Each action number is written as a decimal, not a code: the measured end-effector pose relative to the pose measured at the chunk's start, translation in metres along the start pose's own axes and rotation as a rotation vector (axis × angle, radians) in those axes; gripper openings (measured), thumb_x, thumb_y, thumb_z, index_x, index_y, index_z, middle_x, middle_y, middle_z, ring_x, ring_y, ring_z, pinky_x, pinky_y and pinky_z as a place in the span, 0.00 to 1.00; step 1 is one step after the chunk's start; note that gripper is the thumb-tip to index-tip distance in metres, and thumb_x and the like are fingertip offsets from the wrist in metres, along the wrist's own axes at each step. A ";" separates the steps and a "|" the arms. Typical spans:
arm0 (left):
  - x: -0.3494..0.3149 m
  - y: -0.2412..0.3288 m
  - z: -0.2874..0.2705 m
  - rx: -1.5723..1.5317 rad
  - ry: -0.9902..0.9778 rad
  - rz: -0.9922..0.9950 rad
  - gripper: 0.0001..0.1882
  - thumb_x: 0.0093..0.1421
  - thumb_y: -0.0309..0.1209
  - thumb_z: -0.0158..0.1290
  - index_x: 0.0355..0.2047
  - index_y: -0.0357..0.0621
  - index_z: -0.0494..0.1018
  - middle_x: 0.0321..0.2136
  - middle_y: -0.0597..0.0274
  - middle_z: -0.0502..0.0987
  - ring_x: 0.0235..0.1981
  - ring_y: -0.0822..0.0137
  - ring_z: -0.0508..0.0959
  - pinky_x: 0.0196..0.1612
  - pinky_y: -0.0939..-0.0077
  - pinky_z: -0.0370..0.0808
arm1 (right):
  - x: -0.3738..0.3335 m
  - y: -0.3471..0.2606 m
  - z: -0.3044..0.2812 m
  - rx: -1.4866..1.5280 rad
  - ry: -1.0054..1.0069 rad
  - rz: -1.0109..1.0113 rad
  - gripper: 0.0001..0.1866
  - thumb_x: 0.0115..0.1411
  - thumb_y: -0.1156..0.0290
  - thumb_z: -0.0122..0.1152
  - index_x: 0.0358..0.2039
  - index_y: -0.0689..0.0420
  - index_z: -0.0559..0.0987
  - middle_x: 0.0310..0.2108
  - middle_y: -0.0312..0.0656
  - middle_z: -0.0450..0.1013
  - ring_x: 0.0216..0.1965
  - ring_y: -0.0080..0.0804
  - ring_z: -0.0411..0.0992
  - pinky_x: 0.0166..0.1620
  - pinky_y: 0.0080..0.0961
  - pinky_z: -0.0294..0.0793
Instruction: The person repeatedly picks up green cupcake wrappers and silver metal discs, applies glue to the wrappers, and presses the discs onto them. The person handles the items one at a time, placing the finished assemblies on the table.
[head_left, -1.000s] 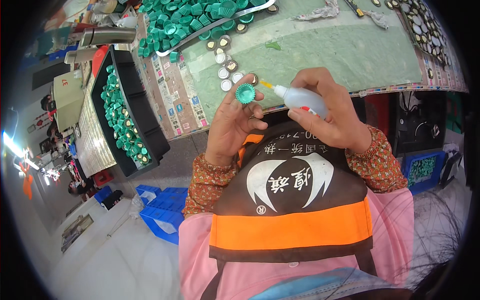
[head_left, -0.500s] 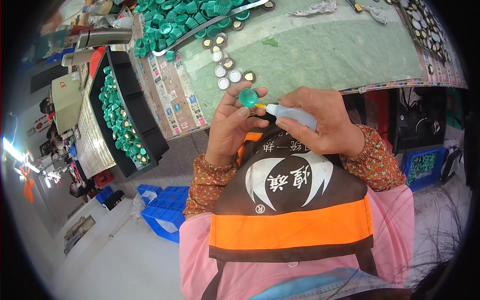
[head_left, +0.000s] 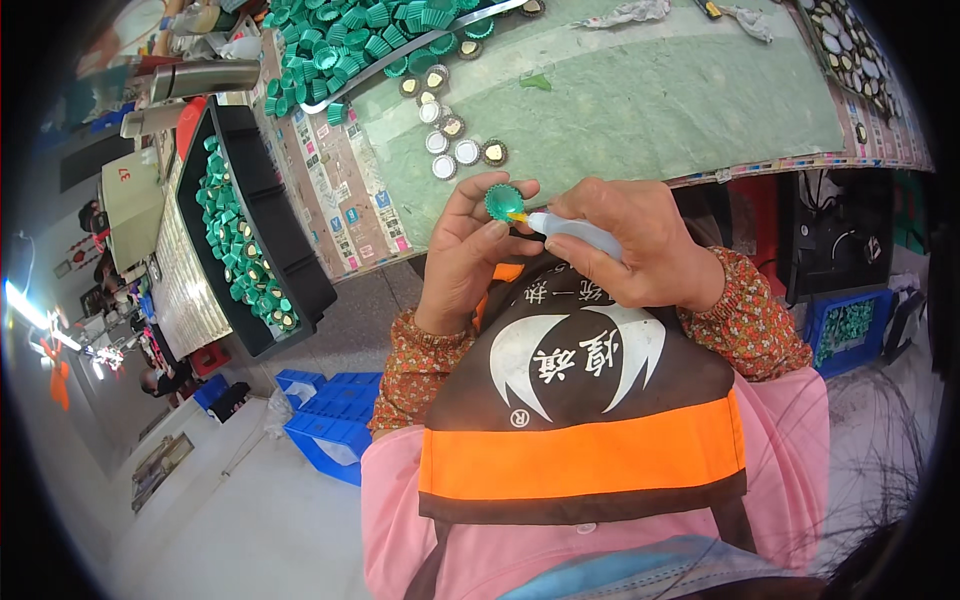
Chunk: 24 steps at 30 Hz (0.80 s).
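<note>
Between the fingers of my left hand [head_left: 470,235] sits a small green fluted cup [head_left: 504,201], its hollow side showing. My right hand [head_left: 630,240] is closed round a translucent white squeeze bottle [head_left: 582,234]. The bottle's yellow nozzle [head_left: 517,216] is at the cup's near rim, over its inside; whether it touches cannot be made out. On the green work surface [head_left: 620,110], just beyond my left hand, lie several small round crimped caps [head_left: 466,152], some white, others dark with cream-coloured centres.
A metal-edged tray [head_left: 395,65] heaped with green cups [head_left: 350,40] stands at the back left. Left of the table, a black crate [head_left: 285,220] holds more cups. At the far right lies a tray of dark and white caps [head_left: 850,55]. Blue crates [head_left: 335,415] stand below.
The squeeze bottle has shifted slightly left, bringing its nozzle from beside the green cup to over its near rim. The cup is tilted a little differently in my left hand.
</note>
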<state>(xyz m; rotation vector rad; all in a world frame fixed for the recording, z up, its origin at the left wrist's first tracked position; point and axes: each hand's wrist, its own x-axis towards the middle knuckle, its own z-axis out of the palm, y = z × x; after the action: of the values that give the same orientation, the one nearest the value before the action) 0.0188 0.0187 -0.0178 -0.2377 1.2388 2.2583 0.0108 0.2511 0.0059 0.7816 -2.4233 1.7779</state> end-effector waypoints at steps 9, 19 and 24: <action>-0.005 -0.004 -0.001 -0.020 -0.005 -0.054 0.20 0.70 0.34 0.48 0.59 0.42 0.61 0.48 0.52 0.74 0.45 0.66 0.78 0.46 0.65 0.84 | 0.000 0.005 -0.003 0.077 0.037 0.091 0.11 0.60 0.68 0.65 0.39 0.58 0.74 0.25 0.45 0.76 0.25 0.45 0.77 0.28 0.34 0.73; -0.009 -0.001 -0.001 0.071 0.042 -0.078 0.21 0.71 0.35 0.47 0.59 0.39 0.60 0.44 0.52 0.75 0.43 0.64 0.79 0.45 0.64 0.85 | -0.004 0.008 -0.001 0.006 -0.010 0.079 0.13 0.58 0.70 0.67 0.40 0.61 0.76 0.26 0.46 0.76 0.25 0.42 0.77 0.29 0.31 0.73; -0.011 -0.001 0.002 0.169 0.092 -0.045 0.20 0.70 0.33 0.49 0.58 0.40 0.60 0.44 0.52 0.76 0.44 0.65 0.79 0.45 0.65 0.85 | -0.005 0.012 0.001 -0.029 0.016 0.060 0.13 0.58 0.69 0.68 0.40 0.60 0.76 0.26 0.45 0.76 0.25 0.42 0.77 0.29 0.32 0.74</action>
<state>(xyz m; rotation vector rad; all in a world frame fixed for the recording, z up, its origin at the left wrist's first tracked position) 0.0281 0.0165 -0.0131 -0.3055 1.4490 2.1117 0.0106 0.2552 -0.0069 0.6968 -2.4818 1.7582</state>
